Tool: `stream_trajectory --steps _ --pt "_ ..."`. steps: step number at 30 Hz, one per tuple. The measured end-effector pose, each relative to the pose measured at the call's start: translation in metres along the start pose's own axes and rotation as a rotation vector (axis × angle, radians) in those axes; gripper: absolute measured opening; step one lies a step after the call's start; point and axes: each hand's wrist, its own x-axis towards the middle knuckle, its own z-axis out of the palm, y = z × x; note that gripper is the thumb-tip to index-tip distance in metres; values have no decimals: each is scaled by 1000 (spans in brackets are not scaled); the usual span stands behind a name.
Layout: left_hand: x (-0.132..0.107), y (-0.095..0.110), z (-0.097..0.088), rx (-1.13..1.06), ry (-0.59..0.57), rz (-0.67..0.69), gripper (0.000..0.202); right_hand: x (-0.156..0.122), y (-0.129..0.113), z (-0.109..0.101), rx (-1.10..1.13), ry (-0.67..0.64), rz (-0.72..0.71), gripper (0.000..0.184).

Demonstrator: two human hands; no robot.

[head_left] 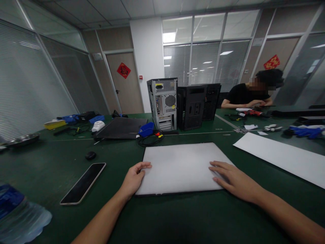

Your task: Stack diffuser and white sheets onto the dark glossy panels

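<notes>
A flat white rectangular panel [180,169] with a thin dark rim lies on the green table in front of me. My left hand [134,176] rests at its left edge, fingers stretched onto the white surface and the thumb apart. On the right side, my right hand [230,178] lies over the panel's edge with its fingers extended and spread. Neither hand is closed around the panel. Whether the panel is one sheet or a thin device cannot be made out.
Left of the panel are a phone [83,184], a round black object [90,155] and a water bottle [21,215]. Computer cases [165,105] stand behind it, near a blue bin [146,129]. A white sheet [284,157] lies right; a person [243,95] sits beyond.
</notes>
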Motion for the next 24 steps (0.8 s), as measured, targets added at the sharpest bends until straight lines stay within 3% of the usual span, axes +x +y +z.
stream_trajectory --steps 7,10,13,19,21,24 --pt "1 -2 -1 4 -4 4 39 0 -3 1 0 -10 -31 54" --pt "2 -3 -1 5 -9 1 39 0 10 -2 -2 -11 -36 52" --pt "2 -3 -1 5 -15 -2 39 -2 48 -8 -59 84 78 52" --pt "2 -4 -1 0 -20 0 38 -29 153 -25 -165 261 503 66" --pt "3 -5 -1 -2 -19 2 39 -40 176 -25 -174 268 638 71" --pt "3 -6 -2 -4 -15 6 39 -48 192 -20 -170 234 771 70"
